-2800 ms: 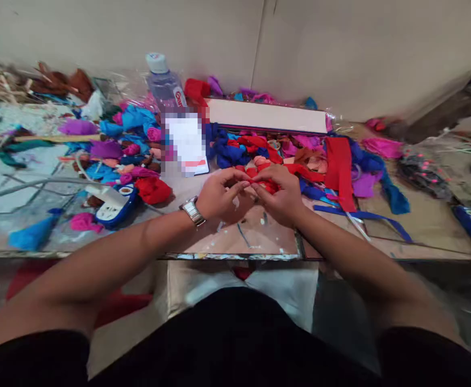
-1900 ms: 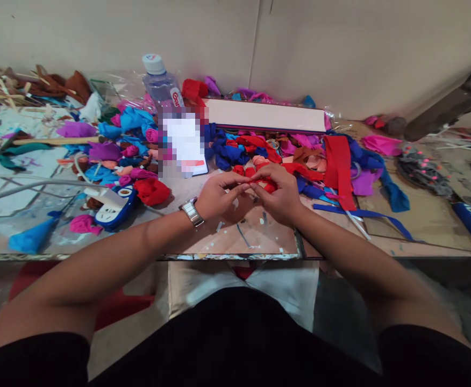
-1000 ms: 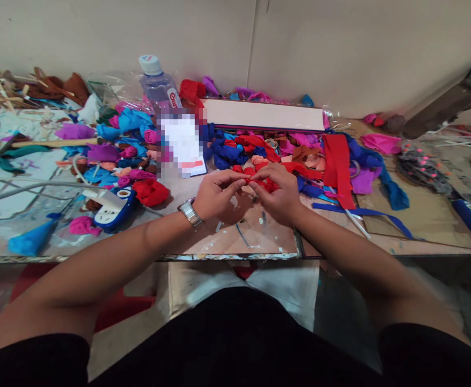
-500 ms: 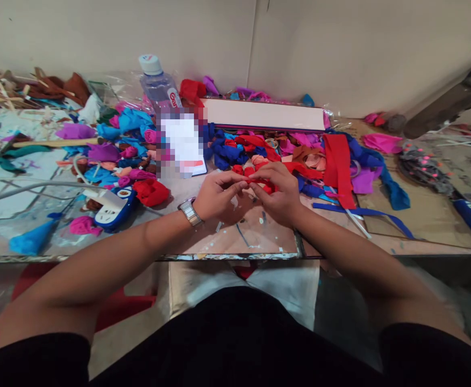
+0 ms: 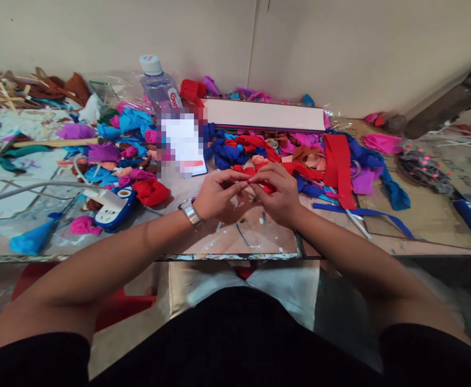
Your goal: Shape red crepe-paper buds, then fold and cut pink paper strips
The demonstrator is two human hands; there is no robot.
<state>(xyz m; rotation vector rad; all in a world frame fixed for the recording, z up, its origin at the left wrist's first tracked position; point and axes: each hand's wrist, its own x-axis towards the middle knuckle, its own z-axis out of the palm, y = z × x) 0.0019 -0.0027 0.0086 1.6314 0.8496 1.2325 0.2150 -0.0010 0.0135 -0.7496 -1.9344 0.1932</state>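
My left hand (image 5: pixel 221 196), with a metal watch (image 5: pixel 191 212) on its wrist, is pinched closed just above the table. Its fingertips meet those of my right hand (image 5: pixel 278 196), also pinched. Between and under the fingers shows red crepe paper (image 5: pixel 269 187), mostly covered by them. Just beyond the hands lies a pile of crumpled paper pieces, among them a dark blue bunch (image 5: pixel 229 156) and a wide red strip (image 5: pixel 339 169). A phone (image 5: pixel 185 142), partly blurred out, leans at the back, left of the hands.
A clear bottle (image 5: pixel 158 86) stands behind the phone. On the left are a power strip (image 5: pixel 114 207) with a grey cable, a red paper bundle (image 5: pixel 151 192) and a blue paper cone (image 5: pixel 36 235). Cardboard (image 5: pixel 433 220) and a dark tumbler (image 5: pixel 445 107) are on the right.
My fingertips have shifted very slightly against each other, and a little less red paper shows beyond them. Everything else on the table looks the same.
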